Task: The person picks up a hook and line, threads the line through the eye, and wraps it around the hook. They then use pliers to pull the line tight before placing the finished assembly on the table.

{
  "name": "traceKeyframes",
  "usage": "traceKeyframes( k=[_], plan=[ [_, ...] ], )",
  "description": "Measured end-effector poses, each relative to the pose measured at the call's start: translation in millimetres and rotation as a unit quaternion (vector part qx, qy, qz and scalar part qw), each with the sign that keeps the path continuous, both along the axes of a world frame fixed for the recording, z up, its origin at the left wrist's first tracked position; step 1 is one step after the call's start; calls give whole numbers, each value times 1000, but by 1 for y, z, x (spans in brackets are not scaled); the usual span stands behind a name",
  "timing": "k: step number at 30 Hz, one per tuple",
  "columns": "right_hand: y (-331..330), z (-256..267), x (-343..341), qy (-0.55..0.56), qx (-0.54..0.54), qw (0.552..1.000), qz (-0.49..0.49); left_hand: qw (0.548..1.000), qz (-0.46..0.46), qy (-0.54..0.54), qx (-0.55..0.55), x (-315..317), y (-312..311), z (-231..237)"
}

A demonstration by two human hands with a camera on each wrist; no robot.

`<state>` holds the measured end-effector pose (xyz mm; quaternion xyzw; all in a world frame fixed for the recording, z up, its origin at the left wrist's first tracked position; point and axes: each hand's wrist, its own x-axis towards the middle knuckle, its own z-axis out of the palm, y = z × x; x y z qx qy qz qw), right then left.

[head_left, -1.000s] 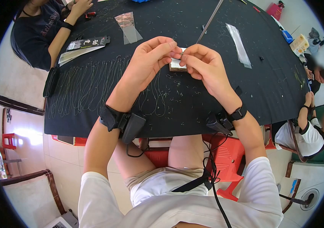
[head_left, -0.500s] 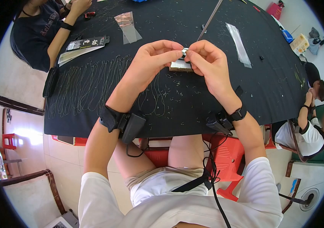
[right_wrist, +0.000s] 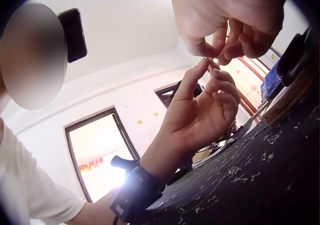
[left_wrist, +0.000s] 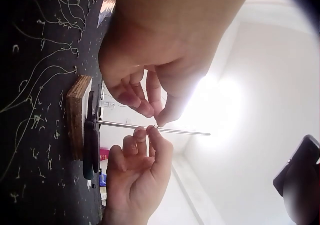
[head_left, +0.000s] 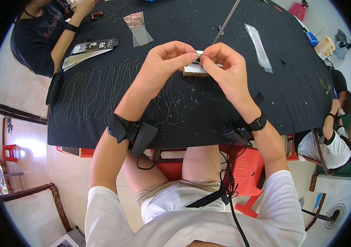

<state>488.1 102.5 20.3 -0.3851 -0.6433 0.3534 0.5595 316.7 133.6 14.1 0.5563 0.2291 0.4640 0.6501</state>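
At the upper centre of the head view, the left hand point(head_left: 164, 68) and right hand point(head_left: 228, 68) meet, thumb and forefinger of each pinched together on a tiny thin piece point(left_wrist: 156, 127), too small to identify, between their fingertips. Near them sits a squared block point(head_left: 195, 72) with a silvery top and rough brown sides; a slender, straight metallic rod point(head_left: 227, 22) slants toward the upper right. Black cloth point(head_left: 229, 117) lies beneath, flecked with pale scraps point(right_wrist: 237, 172). Fine looped cords point(head_left: 95, 94) spread across centre left, and a glossy clear plastic sleeve point(head_left: 259, 49) lies at upper right
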Motion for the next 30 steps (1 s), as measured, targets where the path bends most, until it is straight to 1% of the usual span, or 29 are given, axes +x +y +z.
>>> traceKeyframes(
  k=[6, 10, 11, 19, 26, 30],
  plan=[
    [0, 0, -1, -9, 9, 1000, 1, 1000, -21, 12, 3, -2, 1, 0],
    [-1, 1, 0, 6, -16, 1000, 12, 1000, -26, 4, 3, -2, 2, -2],
    [-1, 1, 0, 13, -31, 999, 17, 1000, -26, 4, 2, -2, 2, -2],
    [-1, 2, 1, 36, -46, 998, 27, 999, -1, 46, -12, -1, 0, 0],
    [-3, 5, 1, 51, -71, 995, 42, 999, -12, 44, -7, -1, 2, -3],
    [-2, 3, 3, 53, -67, 995, 57, 999, -14, 44, -7, -1, 0, -2]
  ],
)
